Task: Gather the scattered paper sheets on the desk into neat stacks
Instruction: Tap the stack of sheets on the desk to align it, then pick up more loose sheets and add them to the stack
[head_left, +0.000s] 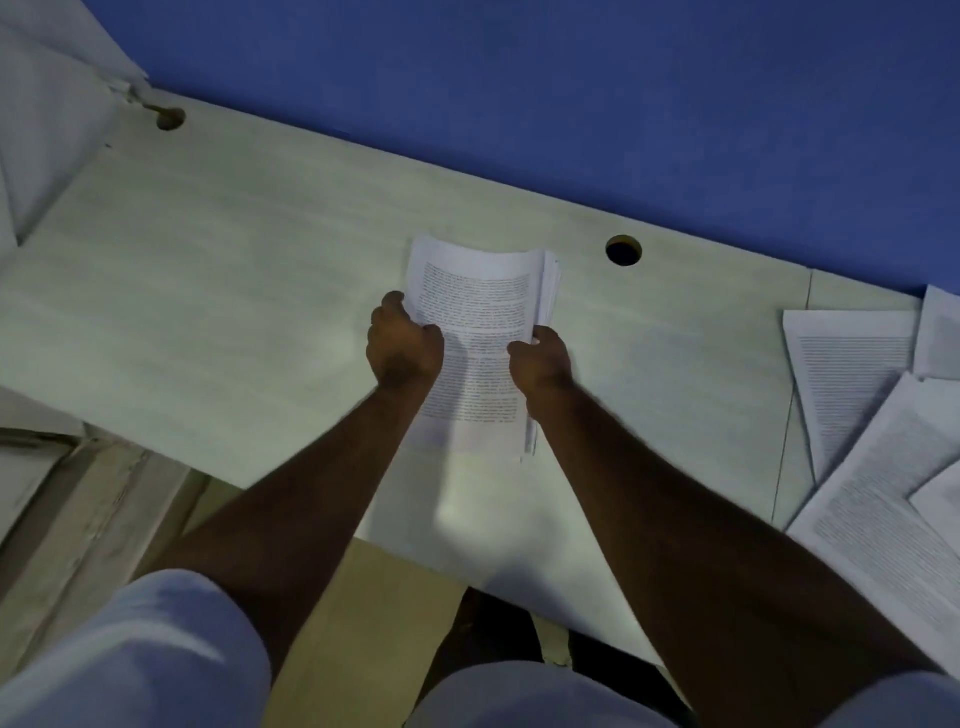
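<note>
A stack of printed paper sheets is held over the middle of the pale desk. My left hand grips its left edge and my right hand grips its right edge. The stack bows slightly, its far end curling up. Whether its near end touches the desk I cannot tell. Several loose printed sheets lie overlapped and askew on the desk at the far right, partly cut off by the frame edge.
A round cable hole sits just right of the stack, another cable hole at the far left. A blue partition wall runs behind the desk. A white side panel stands at the left.
</note>
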